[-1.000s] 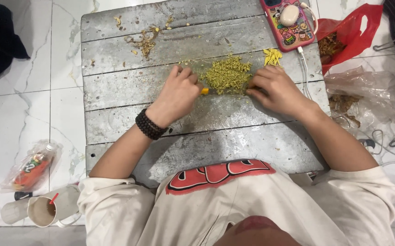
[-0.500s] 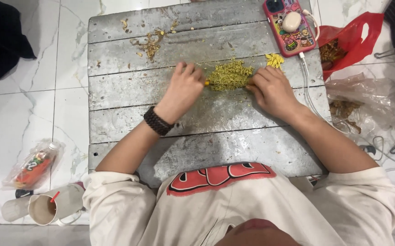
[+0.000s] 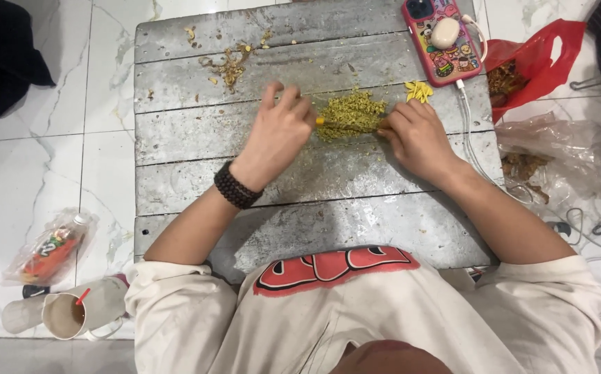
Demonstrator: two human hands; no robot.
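White marble floor, with a grey plank board (image 3: 300, 173) laid across it. On the board's middle, a heap (image 3: 351, 113) of yellow-green bits, flanked by both hands. Left hand (image 3: 277, 135) at the heap's left edge, fingers loosely spread, thumb and forefinger pinched on a small yellow piece (image 3: 320, 121). Right hand (image 3: 415, 135) curled at the heap's right edge, fingertips touching it; grip hidden, cannot tell. Just beyond, a few yellow petals (image 3: 418, 90). Phone (image 3: 443, 38) at top right; scraps (image 3: 230, 66) at top left.
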